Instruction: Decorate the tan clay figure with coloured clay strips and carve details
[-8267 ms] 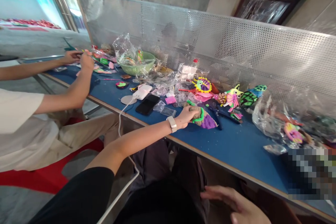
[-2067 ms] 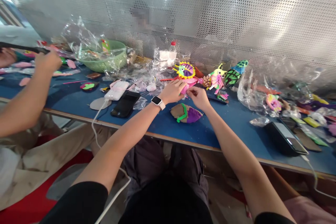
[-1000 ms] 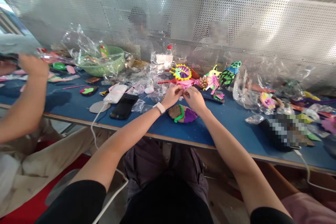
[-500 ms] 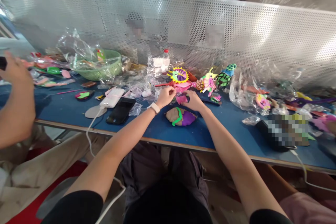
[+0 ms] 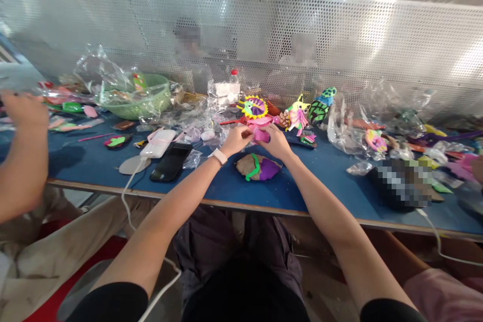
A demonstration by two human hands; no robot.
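Note:
Both my hands meet over the table behind a leaf-shaped piece (image 5: 246, 166) covered partly in purple clay with a green clay strip. Between them is a lump of bright pink modelling clay (image 5: 261, 134), perhaps in its wrapper. My left hand (image 5: 237, 141), with a pale band on its wrist, pinches the clay's left side. My right hand (image 5: 277, 142) closes its fingers and thumb on the right side. Just behind stand a yellow-rimmed clay figure (image 5: 256, 107), a pink and yellow figure (image 5: 298, 113) and a green-and-blue turtle (image 5: 322, 105).
A green basket (image 5: 158, 95) with plastic wrappings stands back left. Nearer lie a black phone (image 5: 171, 162), a white power bank (image 5: 157, 143) with a cable and a grey oval (image 5: 133, 165). A perforated metal screen (image 5: 245, 25) closes the back. Another person's arm (image 5: 26, 156) reaches in at left.
My left hand has moved right and my hands have come together on the pink clay. The other person's hand at left has shifted, and the view has turned slightly.

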